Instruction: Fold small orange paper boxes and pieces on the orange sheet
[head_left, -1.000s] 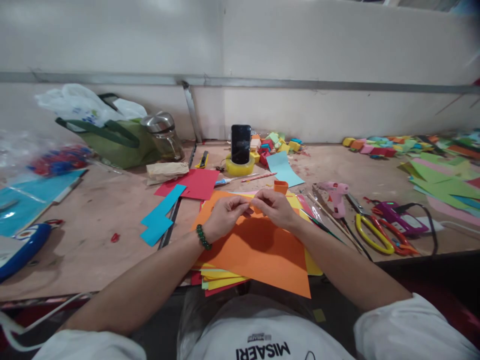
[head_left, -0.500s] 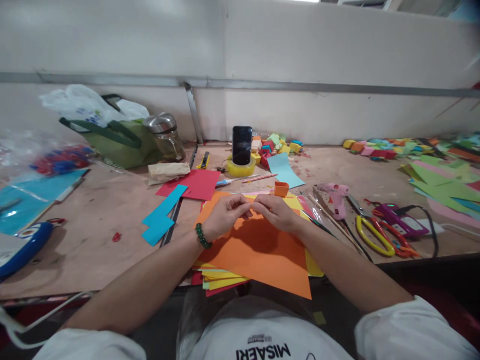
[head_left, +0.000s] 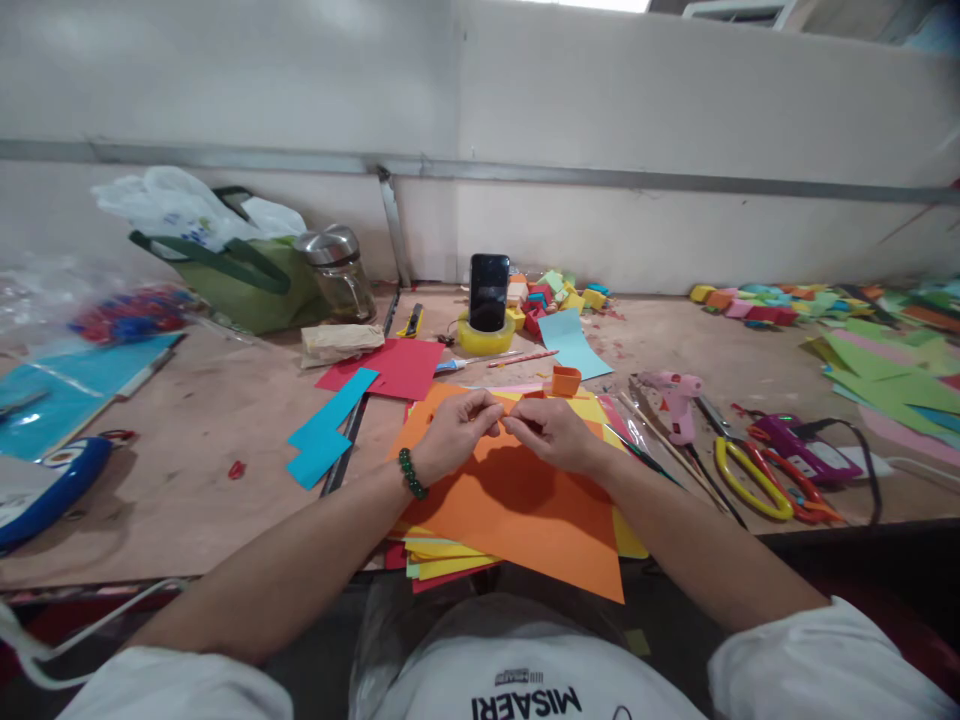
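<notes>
Over a large orange sheet [head_left: 540, 530], my left hand [head_left: 459, 428] and my right hand [head_left: 553, 432] meet with bent fingers and thumbs. Both are closed around something small, mostly hidden by the fingers; a bit of orange shows near the right fingers. A green bead bracelet [head_left: 412, 473] circles my left wrist. Under the orange sheet lies a stack of yellow and other coloured sheets [head_left: 450, 562]. Just beyond my right hand sits a small folded orange paper piece [head_left: 565, 380].
Blue strips [head_left: 319, 459] and a red sheet [head_left: 409, 368] lie left. A phone [head_left: 488, 292] stands in a tape roll [head_left: 486, 338]. At right are a pink glue gun [head_left: 679, 405], yellow-handled scissors [head_left: 752, 482] and a purple device [head_left: 802, 450]. Paper cubes [head_left: 574, 300] sit behind.
The fingers of my right hand have shifted slightly and curled more, with a bit of orange now showing behind them. The whole view has moved a little.
</notes>
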